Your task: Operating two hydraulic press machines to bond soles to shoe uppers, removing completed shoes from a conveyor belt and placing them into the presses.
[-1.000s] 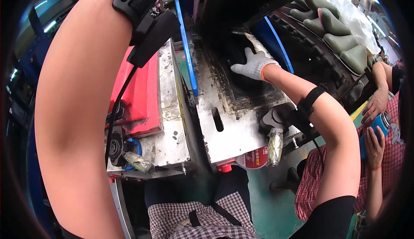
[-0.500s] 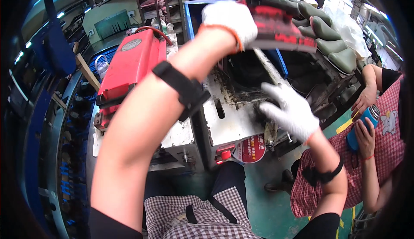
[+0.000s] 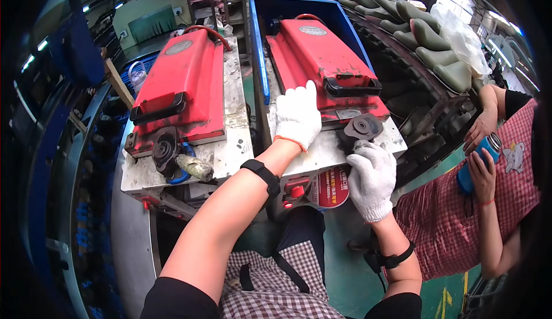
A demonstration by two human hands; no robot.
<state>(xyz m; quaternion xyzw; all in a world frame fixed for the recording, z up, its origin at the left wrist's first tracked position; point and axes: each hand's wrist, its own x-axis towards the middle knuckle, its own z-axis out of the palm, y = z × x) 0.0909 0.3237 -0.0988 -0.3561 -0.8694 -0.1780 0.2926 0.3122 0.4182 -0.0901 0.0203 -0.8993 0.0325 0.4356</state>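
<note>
My left hand, in a white glove, lies flat with fingers spread on the front edge of the right-hand red press lid, which is down and closed. Its black pull handle is just right of that hand. My right hand, also gloved, curls around a lever grip just below a black round knob at the front right corner of the grey machine table. A black band sits on each wrist.
A second closed red lid sits on the left station, with a black knob and taped lever. A red button is on the front panel. Green boots line the back right. A seated person holds a blue bottle.
The right-hand lid was raised; my left hand brought it down and it now lies closed. My right hand left the open mould and moved to the lever at the front corner.
</note>
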